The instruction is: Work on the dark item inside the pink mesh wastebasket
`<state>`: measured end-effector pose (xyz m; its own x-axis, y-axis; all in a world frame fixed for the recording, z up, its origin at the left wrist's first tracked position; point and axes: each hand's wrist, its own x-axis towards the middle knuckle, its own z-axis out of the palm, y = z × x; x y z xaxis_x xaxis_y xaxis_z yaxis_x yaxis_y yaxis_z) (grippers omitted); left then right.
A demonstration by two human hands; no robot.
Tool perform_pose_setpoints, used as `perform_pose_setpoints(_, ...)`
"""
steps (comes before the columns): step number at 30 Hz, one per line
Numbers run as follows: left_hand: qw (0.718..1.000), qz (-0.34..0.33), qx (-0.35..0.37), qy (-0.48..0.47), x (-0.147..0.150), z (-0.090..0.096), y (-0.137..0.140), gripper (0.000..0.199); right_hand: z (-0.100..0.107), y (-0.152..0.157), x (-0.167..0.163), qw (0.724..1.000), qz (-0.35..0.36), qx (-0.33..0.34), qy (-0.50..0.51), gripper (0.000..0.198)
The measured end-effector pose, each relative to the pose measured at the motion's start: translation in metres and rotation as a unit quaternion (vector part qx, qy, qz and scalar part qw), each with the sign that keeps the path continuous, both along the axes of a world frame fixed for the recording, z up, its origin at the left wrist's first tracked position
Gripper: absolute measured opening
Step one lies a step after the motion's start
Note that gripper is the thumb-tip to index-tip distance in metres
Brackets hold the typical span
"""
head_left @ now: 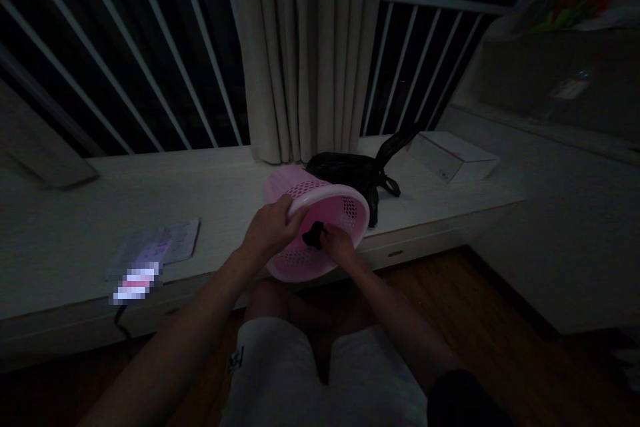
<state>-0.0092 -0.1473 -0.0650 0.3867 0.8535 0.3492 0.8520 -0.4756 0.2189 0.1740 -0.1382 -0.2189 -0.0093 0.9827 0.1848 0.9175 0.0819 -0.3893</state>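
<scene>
A pink plastic wastebasket with a perforated wall lies tilted on the window ledge, its mouth turned toward me. My left hand grips its rim on the left side, thumb over the edge. Inside the mouth, my right hand has its fingers closed on a small crumpled black plastic bag. Directly behind the basket rests a larger black plastic bag, its handles sticking up to the right. The bottom of the basket is hidden in shadow.
A white box stands on the ledge at right. To the left lie a flat booklet-like item and a lit, blurred-out screen with a cable. A curtain and white railings are behind.
</scene>
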Motion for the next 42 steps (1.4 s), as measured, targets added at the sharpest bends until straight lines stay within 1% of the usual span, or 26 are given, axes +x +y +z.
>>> perform_pose_setpoints(2,1.000,-0.013,0.007,0.018,0.001,0.002,0.002,0.040,-0.003,0.003,-0.007,0.996,-0.032,-0.001,0.083,0.024)
perform_pose_setpoints(4,0.998,-0.037,0.004,0.041,0.002,0.005,0.004,0.043,-0.007,0.009,-0.013,0.986,-0.058,0.003,0.159,0.021)
perform_pose_setpoints(6,0.997,-0.054,-0.003,0.051,0.002,0.006,0.007,0.045,-0.011,0.017,-0.020,0.973,-0.086,0.015,0.211,0.019)
perform_pose_setpoints(9,0.997,-0.062,-0.014,0.037,0.001,0.006,0.011,0.045,-0.018,0.028,-0.029,0.958,-0.115,0.039,0.259,0.019)
perform_pose_setpoints(13,0.997,-0.068,-0.025,0.035,-0.005,0.003,0.014,0.044,-0.017,0.038,-0.040,0.948,-0.117,0.064,0.291,0.019)
perform_pose_setpoints(17,0.996,-0.062,-0.021,0.057,-0.014,-0.001,0.014,0.045,-0.010,0.043,-0.043,0.958,-0.117,0.091,0.244,0.019)
perform_pose_setpoints(19,0.997,-0.057,-0.017,0.054,-0.019,-0.004,0.013,0.045,-0.010,0.041,-0.042,0.972,-0.095,0.081,0.198,0.023)
perform_pose_setpoints(21,0.997,-0.054,-0.010,0.052,-0.022,-0.006,0.013,0.045,-0.014,0.033,-0.041,0.989,-0.029,0.057,0.133,0.025)
perform_pose_setpoints(23,0.997,-0.052,-0.007,0.054,-0.022,-0.007,0.012,0.046,-0.019,0.023,-0.041,0.997,0.043,0.023,0.067,0.027)
perform_pose_setpoints(25,0.997,-0.047,-0.008,0.054,-0.020,-0.007,0.011,0.046,-0.022,0.012,-0.040,0.995,0.101,-0.019,0.018,0.030)
perform_pose_setpoints(27,0.998,-0.042,-0.016,0.051,-0.018,-0.006,0.009,0.047,-0.022,0.004,-0.040,0.989,0.141,-0.047,-0.019,0.031)
perform_pose_setpoints(32,0.998,-0.045,-0.022,0.045,-0.013,-0.004,0.006,0.049,-0.010,0.003,-0.034,0.968,0.219,-0.069,-0.104,0.033)
perform_pose_setpoints(34,0.998,-0.045,-0.015,0.050,-0.012,-0.005,0.006,0.049,-0.002,0.009,-0.029,0.963,0.223,-0.077,-0.129,0.032)
perform_pose_setpoints(35,0.998,-0.044,-0.011,0.053,-0.012,-0.006,0.007,0.049,0.002,0.013,-0.027,0.967,0.207,-0.074,-0.128,0.031)
perform_pose_setpoints(36,0.998,-0.042,-0.007,0.056,-0.012,-0.007,0.007,0.049,0.006,0.017,-0.024,0.975,0.178,-0.069,-0.116,0.028)
perform_pose_setpoints(38,0.998,-0.040,-0.004,0.056,-0.012,-0.009,0.007,0.050,0.015,0.024,-0.021,0.992,0.092,-0.053,-0.064,0.025)
perform_pose_setpoints(39,0.998,-0.041,-0.004,0.053,-0.012,-0.009,0.007,0.050,0.017,0.026,-0.020,0.997,0.056,-0.044,-0.038,0.027)
perform_pose_setpoints(40,0.998,-0.042,-0.007,0.050,-0.012,-0.009,0.007,0.049,0.019,0.026,-0.020,0.998,0.039,-0.034,-0.019,0.029)
perform_pose_setpoints(41,0.998,-0.043,-0.011,0.046,-0.012,-0.008,0.007,0.049,0.018,0.025,-0.020,0.999,0.046,-0.027,-0.010,0.030)
perform_pose_setpoints(42,0.998,-0.040,-0.015,0.042,-0.012,-0.008,0.007,0.048,0.016,0.023,-0.021,0.997,0.075,-0.023,-0.011,0.031)
